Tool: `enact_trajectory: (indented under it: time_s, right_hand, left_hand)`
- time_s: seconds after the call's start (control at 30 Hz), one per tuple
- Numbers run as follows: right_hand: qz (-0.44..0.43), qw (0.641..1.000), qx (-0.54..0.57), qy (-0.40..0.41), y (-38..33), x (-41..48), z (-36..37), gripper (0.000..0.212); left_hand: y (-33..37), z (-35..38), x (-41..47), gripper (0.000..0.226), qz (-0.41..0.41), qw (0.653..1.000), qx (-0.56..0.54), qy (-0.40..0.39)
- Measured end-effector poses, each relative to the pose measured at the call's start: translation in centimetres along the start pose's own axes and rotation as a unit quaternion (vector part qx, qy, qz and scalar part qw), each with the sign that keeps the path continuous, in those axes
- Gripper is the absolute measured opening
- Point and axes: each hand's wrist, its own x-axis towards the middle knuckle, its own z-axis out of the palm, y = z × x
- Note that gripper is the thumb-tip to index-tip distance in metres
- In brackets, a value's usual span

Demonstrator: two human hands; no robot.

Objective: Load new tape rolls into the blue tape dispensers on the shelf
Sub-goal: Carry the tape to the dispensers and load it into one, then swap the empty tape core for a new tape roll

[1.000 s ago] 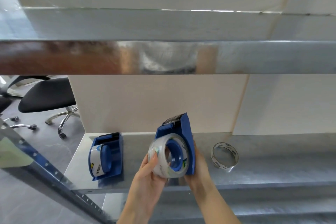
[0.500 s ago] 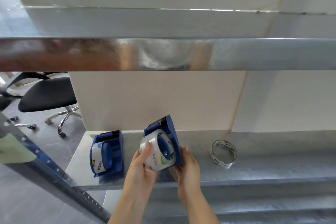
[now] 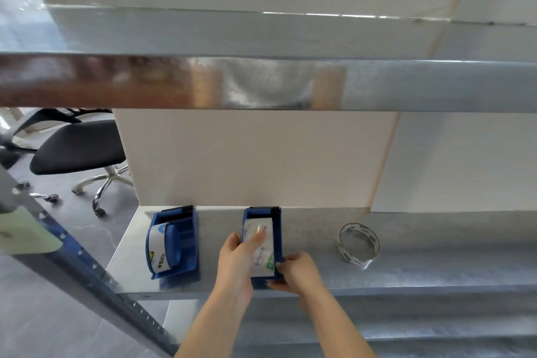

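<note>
Nearest the cam, two bare forearms are seen coming up from the bottom edge, over a lower corrugated metal shelf (image 3: 406, 328). The left hand (image 3: 236, 259) is wrapped onto the left side of the tape roll (image 3: 261, 250), fingers curled over the top of it w/ a fingertip laid on the clear film, so it's closed on the roll. The right hand (image 3: 296, 270) is pinched on the near right corner of the blue dispenser (image 3: 277, 238), thumb on the rim, fingers tucked under the front edge; closed grip, not much gap left.

The roll itself is clear w/ a white/green label, printing too blurry to be read. It's seated inside the dispenser, which is laid flat on the metal shelf (image 3: 436, 270) approx in the middle, black cutter end pointed at the back wall.

Just beside it to the left, apart from it, a 2nd blue dispenser (image 3: 186, 244) is parked near the shelf's left end, already loaded w/ its own tape roll (image 3: 158, 247) standing on edge around a blue hub. Off to the right, well apart, an empty cardboard core ring (image 3: 359, 244) is left standing on the shelf.

Further back a white panel (image 3: 255, 160) is seen behind the shelf, an upper shelf beam (image 3: 406, 84) above, and at far left a black office chair (image 3: 78, 148) on the grey floor.
</note>
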Motion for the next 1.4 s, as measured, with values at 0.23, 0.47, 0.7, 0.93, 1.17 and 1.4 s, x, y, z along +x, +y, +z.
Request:
enact_trajectory:
  time_s: [0.23, 0.47, 0.7, 0.93, 1.17, 1.4]
  right_hand:
    - [-0.01, 0.999, -0.025, 0.036, 0.5, -0.1, -0.5, 0.03]
    - [-0.005, 0.99, -0.141, 0.004, 0.3, -0.8, -0.8, 0.022]
    - [-0.077, 0.969, -0.231, 0.045, 0.5, -1.4, -2.1, 0.017]
    - [-0.125, 0.963, -0.223, 0.09, 1.0, -1.6, -4.6, 0.013]
    - [-0.172, 0.958, -0.182, 0.139, 0.6, -2.3, -8.7, 0.01]
    - [-0.162, 0.916, -0.265, 0.254, 0.4, -2.0, -13.5, 0.006]
  left_hand:
    - [-0.4, 0.6, 0.2, 0.023, -0.013, 0.999, 0.016, 0.032]
    - [-0.7, 0.8, -0.8, 0.017, 0.013, 0.994, 0.099, 0.049]
    - [-0.7, 1.1, -0.6, 0.031, 0.021, 0.979, 0.193, 0.057]
    - [-1.7, 0.6, -1.6, 0.014, 0.111, 0.941, 0.313, 0.061]
    - [-2.7, 1.0, -1.3, 0.077, 0.2, 0.861, 0.457, 0.104]
    - [-4.7, 6.4, -2.1, 0.06, 0.44, 0.722, 0.534, -0.015]
